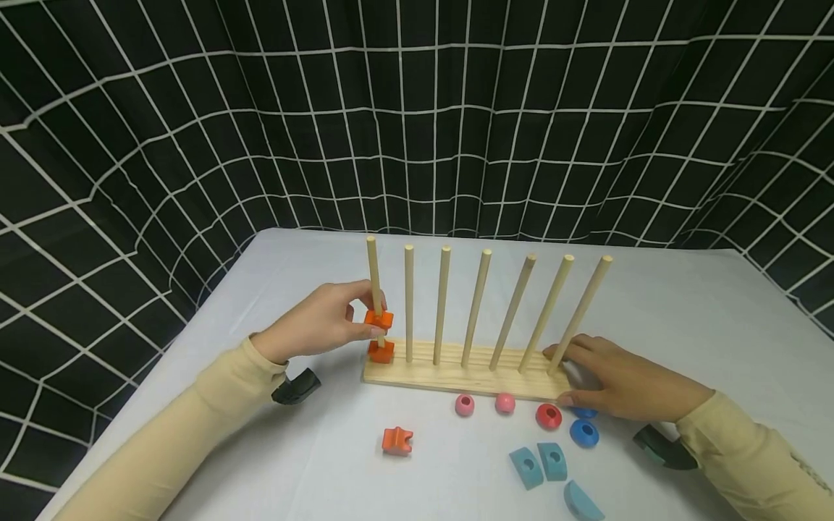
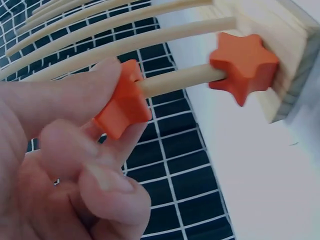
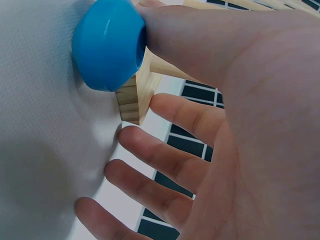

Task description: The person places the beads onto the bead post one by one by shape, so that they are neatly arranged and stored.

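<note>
In the head view a wooden base (image 1: 417,375) carries several upright rods. The left hand (image 1: 329,318) pinches an orange star bead (image 1: 378,319) that is threaded on the leftmost rod; the left wrist view shows the same bead (image 2: 125,102) between thumb and fingers. Lower on that rod, a second orange star (image 2: 245,62) sits against the base. At the base's right end rests the right hand (image 1: 612,380), its fingers spread and loosely extended in the right wrist view, where the thumb lies beside a blue bead (image 3: 108,45). Whether the thumb touches that bead I cannot tell.
On the white table (image 1: 313,463) in front of the base lie an orange piece (image 1: 397,441), pink beads (image 1: 465,405), a red bead (image 1: 549,416), blue beads (image 1: 584,433) and several light-blue pieces (image 1: 526,468). A black gridded cloth (image 1: 456,130) stands behind.
</note>
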`<move>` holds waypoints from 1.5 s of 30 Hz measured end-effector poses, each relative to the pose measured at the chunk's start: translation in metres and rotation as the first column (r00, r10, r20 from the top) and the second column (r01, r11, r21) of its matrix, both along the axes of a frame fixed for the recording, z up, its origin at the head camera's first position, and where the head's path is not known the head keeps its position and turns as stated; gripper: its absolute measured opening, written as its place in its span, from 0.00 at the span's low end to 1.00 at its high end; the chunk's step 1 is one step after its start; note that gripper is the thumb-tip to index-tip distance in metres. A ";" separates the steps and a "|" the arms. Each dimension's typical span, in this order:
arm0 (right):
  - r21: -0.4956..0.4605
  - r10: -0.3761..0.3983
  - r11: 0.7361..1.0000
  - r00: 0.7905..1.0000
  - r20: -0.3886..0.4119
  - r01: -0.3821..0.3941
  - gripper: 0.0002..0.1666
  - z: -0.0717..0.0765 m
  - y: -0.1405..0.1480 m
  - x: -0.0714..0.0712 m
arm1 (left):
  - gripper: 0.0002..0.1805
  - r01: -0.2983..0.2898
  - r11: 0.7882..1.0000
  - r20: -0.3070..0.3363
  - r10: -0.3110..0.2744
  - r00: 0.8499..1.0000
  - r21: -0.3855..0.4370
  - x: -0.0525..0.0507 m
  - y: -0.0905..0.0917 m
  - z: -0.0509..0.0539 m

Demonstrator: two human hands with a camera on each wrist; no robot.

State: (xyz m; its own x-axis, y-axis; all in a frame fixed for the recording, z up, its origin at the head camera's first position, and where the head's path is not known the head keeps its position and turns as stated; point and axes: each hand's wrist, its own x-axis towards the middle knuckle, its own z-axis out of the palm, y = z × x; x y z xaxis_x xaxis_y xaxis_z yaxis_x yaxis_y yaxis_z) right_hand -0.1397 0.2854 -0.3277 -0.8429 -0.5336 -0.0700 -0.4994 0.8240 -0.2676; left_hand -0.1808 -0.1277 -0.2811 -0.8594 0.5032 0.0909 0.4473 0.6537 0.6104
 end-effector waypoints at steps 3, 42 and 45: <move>0.003 0.000 1.000 1.000 0.001 0.000 0.45 0.000 0.000 -0.001 | 0.13 0.019 0.999 -0.023 -0.020 1.000 -0.040 -0.002 0.000 -0.010; -0.007 -0.016 1.000 1.000 0.004 0.016 0.41 -0.001 -0.001 0.000 | 0.13 -0.014 0.946 -0.152 -0.038 0.988 -0.325 0.045 -0.003 -0.011; -0.011 -0.014 1.000 1.000 0.004 0.014 0.43 -0.003 -0.003 -0.001 | 0.18 0.142 0.928 -0.079 -0.179 0.981 -0.345 0.062 0.002 -0.014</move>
